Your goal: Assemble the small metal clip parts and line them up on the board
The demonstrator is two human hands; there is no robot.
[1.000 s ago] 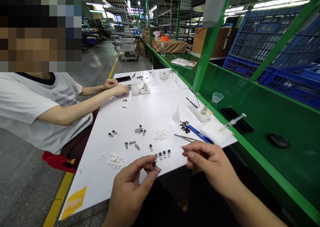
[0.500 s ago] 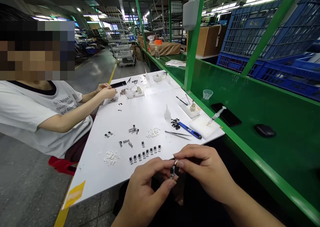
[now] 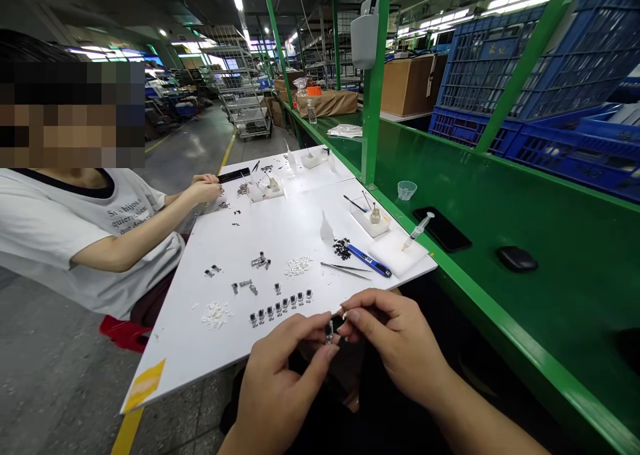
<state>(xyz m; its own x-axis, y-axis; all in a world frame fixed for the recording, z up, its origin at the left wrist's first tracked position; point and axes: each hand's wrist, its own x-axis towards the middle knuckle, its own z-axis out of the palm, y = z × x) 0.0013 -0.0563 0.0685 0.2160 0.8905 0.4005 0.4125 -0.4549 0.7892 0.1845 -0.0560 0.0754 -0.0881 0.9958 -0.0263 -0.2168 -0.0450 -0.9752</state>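
Between the thumb and fingers of my left hand (image 3: pixel 283 368) is a small black and silver part (image 3: pixel 329 332), held upright at the table's near edge. Close beside it on the right, my right hand (image 3: pixel 395 341) pinches a tiny white piece (image 3: pixel 345 315). The two pieces look slightly apart. Beyond my hands stands a row of several similar black and silver parts (image 3: pixel 278 308). A pile of white pieces (image 3: pixel 299 265) lies behind the row, and another white pile (image 3: pixel 217 315) lies to its left.
On the white table (image 3: pixel 200 355) are tweezers (image 3: pixel 346 269), a blue utility knife (image 3: pixel 369 260), black bits (image 3: pixel 342 248), a dropper bottle (image 3: pixel 326 228) and a syringe (image 3: pixel 418 231) on a white pad. A co-worker (image 3: pixel 125 221) sits at the left. A phone (image 3: pixel 443 229) lies on the green bench.
My right hand has drawn slightly away from the black and silver part, and the white piece now shows apart from it. The whole view has shifted a little.
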